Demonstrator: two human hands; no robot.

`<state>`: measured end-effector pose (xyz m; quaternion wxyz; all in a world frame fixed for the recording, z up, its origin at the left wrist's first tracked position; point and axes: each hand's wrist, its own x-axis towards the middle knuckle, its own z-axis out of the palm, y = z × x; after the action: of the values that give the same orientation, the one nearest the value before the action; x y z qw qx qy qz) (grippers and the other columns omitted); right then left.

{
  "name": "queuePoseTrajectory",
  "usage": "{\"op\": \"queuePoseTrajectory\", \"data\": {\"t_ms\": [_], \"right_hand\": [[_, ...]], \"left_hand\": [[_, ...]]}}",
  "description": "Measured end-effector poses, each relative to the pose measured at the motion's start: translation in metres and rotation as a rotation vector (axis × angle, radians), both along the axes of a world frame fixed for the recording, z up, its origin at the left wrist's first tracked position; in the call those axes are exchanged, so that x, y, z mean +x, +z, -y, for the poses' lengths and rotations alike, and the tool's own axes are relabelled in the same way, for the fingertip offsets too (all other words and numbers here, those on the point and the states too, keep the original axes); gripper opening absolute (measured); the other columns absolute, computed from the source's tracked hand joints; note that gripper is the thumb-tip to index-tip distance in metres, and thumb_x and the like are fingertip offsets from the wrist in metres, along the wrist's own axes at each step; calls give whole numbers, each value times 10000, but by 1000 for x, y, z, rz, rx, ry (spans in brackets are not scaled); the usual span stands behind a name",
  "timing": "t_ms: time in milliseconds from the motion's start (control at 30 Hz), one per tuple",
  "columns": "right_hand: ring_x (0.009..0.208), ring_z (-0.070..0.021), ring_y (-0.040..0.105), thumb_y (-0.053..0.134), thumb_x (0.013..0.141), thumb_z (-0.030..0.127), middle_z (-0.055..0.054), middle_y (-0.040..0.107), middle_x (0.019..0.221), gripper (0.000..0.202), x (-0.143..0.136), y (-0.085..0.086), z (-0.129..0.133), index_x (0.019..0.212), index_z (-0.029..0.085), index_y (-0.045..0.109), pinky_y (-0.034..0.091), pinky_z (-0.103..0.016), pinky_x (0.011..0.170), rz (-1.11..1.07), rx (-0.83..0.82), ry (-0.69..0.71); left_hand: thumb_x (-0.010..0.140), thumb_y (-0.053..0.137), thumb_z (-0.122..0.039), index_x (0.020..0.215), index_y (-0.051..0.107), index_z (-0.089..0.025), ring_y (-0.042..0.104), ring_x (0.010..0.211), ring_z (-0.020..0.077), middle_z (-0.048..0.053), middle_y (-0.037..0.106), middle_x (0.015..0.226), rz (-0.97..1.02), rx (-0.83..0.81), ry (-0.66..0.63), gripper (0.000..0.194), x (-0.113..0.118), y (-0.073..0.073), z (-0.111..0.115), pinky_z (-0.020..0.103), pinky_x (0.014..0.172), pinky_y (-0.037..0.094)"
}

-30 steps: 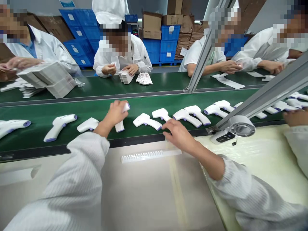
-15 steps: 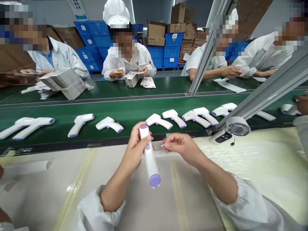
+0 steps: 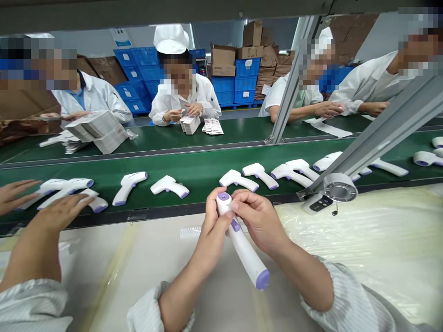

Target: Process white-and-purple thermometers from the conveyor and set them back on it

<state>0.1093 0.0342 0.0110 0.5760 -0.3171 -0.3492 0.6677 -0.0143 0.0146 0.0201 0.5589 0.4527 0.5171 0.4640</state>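
Observation:
My left hand [image 3: 215,226] is closed around the head of a white infrared thermometer [image 3: 246,253] with purple trim. Its round purple nose points up and away, and the handle's purple end tilts toward me at the lower right. My right hand [image 3: 261,223] is closed in a pinch against the right side of the head. Whatever sits between those fingertips is hidden. Beneath the hands, a white strip with a row of small marks [image 3: 190,232] lies on the worktop [image 3: 155,272], partly covered by my left arm.
Several white thermometers [image 3: 169,186] lie along the green conveyor [image 3: 204,166]. At left, a co-worker's hands [image 3: 65,210] reach over some. A small fan [image 3: 339,188] stands at right by a slanting metal post [image 3: 377,129]. Across the belt, people handle paper stacks [image 3: 190,124].
My right hand has moved from beside the thermometer onto its head, and the small white piece in its fingers no longer shows. The thermometer's handle swung right. A co-worker's hands appeared at left.

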Motion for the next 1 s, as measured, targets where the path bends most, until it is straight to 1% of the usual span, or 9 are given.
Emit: {"op": "queuePoseTrajectory", "data": {"t_ms": [167,300,500,633,733,833,900,933,1000], "right_hand": [[665,-130,516,835,703,355,5,594,847,201,0,0,0,678,210,698,426,-295,616,19,6,-13],[674,-133,513,830,693,338,5,597,827,186,0,1,0,652,215,696,428,-290,607,35,12,-23],[661,-129,509,830,677,369,4,606,819,212,1,4,0,647,211,692,424,-291,603,83,17,-45],[685,-132,533,853,669,384,0,621,824,242,0,1,-2,667,202,693,431,-290,622,85,17,-57],[645,-125,532,916,589,366,18,624,748,322,-1,-2,-8,702,206,660,422,-273,581,-29,-66,-31],[631,-114,535,954,529,341,36,620,720,415,2,-2,-9,781,213,651,423,-252,567,-126,-181,-37],[717,-132,588,928,593,388,12,656,807,404,6,0,-6,858,218,675,467,-257,616,-111,-217,-36],[791,-152,617,899,646,413,-11,681,899,386,9,0,-4,913,228,691,491,-268,647,-68,-211,-8],[936,-195,641,818,747,406,-46,689,1112,364,14,-3,-5,1062,262,705,528,-296,692,79,-145,90]], "left_hand": [[835,596,-492,1366,418,-339,523,1074,223,37,508,1306,8,-4,-21,581,-1,-5,0,309,764,403],[893,566,-532,1386,417,-357,533,1097,225,34,521,1303,9,-6,-25,544,-2,-8,0,310,784,418],[933,557,-567,1390,432,-352,558,1007,197,38,543,1253,-9,-5,-13,520,0,-8,1,283,746,438],[945,555,-563,1373,449,-339,549,944,181,39,549,1203,-25,5,-7,495,-1,-7,0,274,739,447],[948,559,-550,1358,471,-335,522,863,161,25,556,1111,-15,28,-15,471,-4,-7,-1,266,732,454],[933,591,-548,1349,480,-336,525,803,151,16,567,1050,84,16,-56,479,-7,-8,-3,256,695,469],[922,607,-551,1353,463,-335,579,876,172,29,585,1103,170,59,-38,503,-7,-11,-10,269,725,502],[928,597,-553,1370,443,-335,604,944,190,41,589,1151,181,114,-5,515,-7,-12,-18,285,767,520],[961,541,-541,1421,407,-313,611,1114,226,79,579,1272,58,271,67,531,-12,-16,-43,324,885,531]]}}
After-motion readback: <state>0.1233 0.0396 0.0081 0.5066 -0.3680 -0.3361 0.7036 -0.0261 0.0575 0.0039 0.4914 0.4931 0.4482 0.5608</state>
